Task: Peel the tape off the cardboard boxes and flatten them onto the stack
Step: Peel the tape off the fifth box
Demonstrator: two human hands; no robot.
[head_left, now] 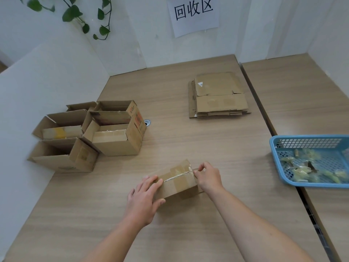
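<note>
The right end of the small box [179,183] is hidden behind the right hand [207,176], whose thumb and forefinger pinch the end of the tape strip [178,176] there. The strip seems to be lifting off the cardboard at that end, though the fingers cover the spot. The left hand [145,197] holds the box's left end, fingers laid fairly flat on top and thumb against the near face. Both forearms run off the bottom edge of the view.

The box is plain brown corrugated card, closed. Its glossy clear tape runs lengthwise along the top seam over duller patches. It sits on the pale wood-grain table [188,233], near the front and a little right of centre.

The stack [219,95] of flattened cardboard lies farther back, near the table's right edge, its sheets slightly askew. To the left, open boxes [113,129] cluster against the white wall, flaps up, with old tape showing inside. A blue basket [311,184] of perforated plastic, cut off at the right edge, holds crumpled yellowish tape scraps [302,172]. It rests on a second table [302,91] across a narrow dark gap.

Bare tabletop lies between the box and the stack.
</note>
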